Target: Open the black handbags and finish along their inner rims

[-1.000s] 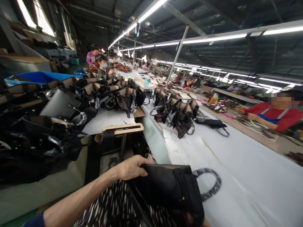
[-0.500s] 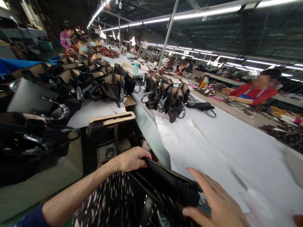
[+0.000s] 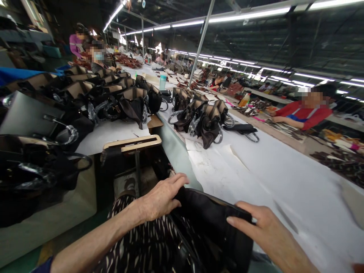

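A black handbag (image 3: 216,223) rests in front of me over my patterned clothing, its upper edge slanting down to the right. At that edge's left end is my left hand (image 3: 160,199), its fingers and thumb bent loosely around the corner. My right hand (image 3: 263,225) grips the right end of the edge, the thumb on the near face and the fingers behind. The bag's lower part runs out of view, and some gold-coloured hardware shows dimly on its dark side.
Many black handbags (image 3: 110,94) crowd the table at left, and several more (image 3: 204,117) stand ahead. A narrow wood-rimmed stand (image 3: 132,143) rises before me. White paper (image 3: 241,178) covers the right table. A person in red (image 3: 301,112) works across it.
The bag's near face has turned more toward me. My right hand has closed on its right end; the left hand's fingers have lifted and loosened slightly at the left corner.
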Demonstrator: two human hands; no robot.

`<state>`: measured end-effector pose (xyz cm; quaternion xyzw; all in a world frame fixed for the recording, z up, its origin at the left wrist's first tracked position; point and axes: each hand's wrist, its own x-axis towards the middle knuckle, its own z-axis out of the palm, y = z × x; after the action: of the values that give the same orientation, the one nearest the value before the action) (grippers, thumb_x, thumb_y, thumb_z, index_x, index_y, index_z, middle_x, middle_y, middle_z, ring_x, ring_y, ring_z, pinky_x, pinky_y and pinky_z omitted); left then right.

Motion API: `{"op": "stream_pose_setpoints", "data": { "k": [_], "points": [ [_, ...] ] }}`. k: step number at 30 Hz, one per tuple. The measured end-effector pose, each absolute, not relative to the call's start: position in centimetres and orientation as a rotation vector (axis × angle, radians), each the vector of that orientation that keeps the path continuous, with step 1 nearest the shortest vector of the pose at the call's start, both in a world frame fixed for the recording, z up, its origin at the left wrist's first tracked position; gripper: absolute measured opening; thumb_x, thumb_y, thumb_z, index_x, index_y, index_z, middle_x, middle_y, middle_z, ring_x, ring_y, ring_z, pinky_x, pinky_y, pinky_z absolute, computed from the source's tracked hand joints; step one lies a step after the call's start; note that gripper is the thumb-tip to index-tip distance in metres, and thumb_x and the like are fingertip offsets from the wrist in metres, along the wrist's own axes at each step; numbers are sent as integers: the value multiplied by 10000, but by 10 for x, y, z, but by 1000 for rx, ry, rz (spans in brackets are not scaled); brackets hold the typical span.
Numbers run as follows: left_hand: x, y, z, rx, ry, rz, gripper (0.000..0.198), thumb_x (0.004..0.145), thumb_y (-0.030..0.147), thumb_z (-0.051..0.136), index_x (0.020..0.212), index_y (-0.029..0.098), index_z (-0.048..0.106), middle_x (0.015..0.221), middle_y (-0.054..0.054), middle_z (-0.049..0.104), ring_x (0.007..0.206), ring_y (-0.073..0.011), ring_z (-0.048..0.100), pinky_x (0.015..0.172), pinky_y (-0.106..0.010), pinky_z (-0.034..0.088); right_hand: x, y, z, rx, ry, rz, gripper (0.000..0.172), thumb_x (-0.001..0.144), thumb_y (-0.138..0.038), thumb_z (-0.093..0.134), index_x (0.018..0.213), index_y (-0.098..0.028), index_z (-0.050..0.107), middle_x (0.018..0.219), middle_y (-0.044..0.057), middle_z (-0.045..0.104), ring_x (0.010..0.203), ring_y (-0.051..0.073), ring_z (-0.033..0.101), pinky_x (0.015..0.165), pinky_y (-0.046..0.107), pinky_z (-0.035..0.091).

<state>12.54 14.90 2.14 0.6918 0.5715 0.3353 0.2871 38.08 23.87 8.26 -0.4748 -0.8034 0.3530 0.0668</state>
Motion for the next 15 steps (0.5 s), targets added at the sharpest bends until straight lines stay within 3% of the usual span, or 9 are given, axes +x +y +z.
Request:
{"op": "stream_pose_setpoints", "data": {
  "k": [4,8,12,15],
  "points": [
    [117,148,-13,1796,1486,1041,436,632,19,466,1018,220,440,1184,-28,461,1061,-155,460,919,-259,358,384,246,82,-1454,-2470,978,229,675,-405,619,564,-210,574,479,-35,529,469,127,437,442,220,305],
    [96,177,-38,1713,1655,838,322,670,87,505,971,200,491,899,2,565,833,-153,531,751,-237,402,362,242,84,-1451,-2586,822,249,675,-414,603,544,-213,538,447,-44,476,452,124,405,443,226,299],
    [81,216,-36,1686,1722,807,293,631,134,604,910,197,540,794,-3,582,810,-199,545,725,-264,392,342,233,84,-1418,-2636,799,258,699,-416,575,547,-215,521,420,-52,418,428,116,364,426,223,287],
    [87,222,-26,1649,1757,832,376,600,143,640,958,191,537,824,-27,587,787,-217,552,701,-286,403,352,233,83,-1438,-2566,817,245,690,-422,592,555,-223,546,442,-40,468,444,132,405,431,224,314]
  ]
}}
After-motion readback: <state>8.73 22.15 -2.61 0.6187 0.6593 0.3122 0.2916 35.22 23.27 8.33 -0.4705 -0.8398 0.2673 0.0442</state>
